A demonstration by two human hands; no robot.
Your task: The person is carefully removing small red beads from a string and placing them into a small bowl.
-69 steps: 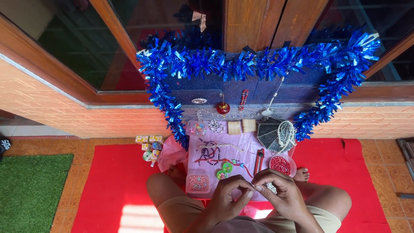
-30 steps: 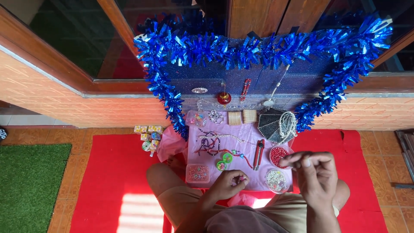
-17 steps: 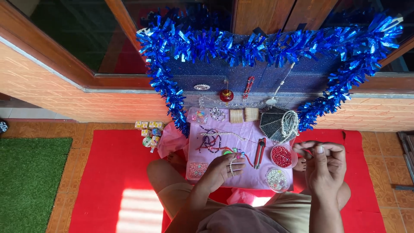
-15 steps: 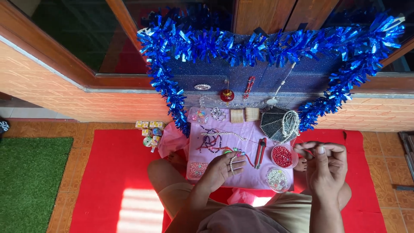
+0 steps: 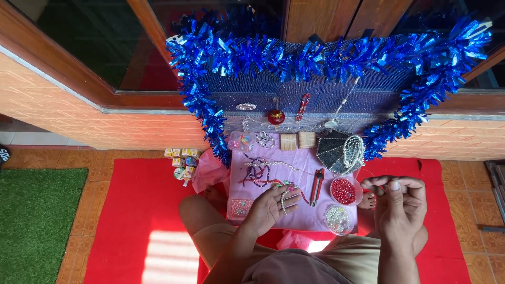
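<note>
Two hands held out in front

The left hand (image 5: 271,206) is stretched forward with its palm up and fingers spread. The right hand (image 5: 397,210) is raised, fingertips pinched together.

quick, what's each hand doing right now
Left hand: open, palm up over the pink cloth, a bead string lying across its fingers.
Right hand: fingers pinched together; what they hold cannot be told.
</note>
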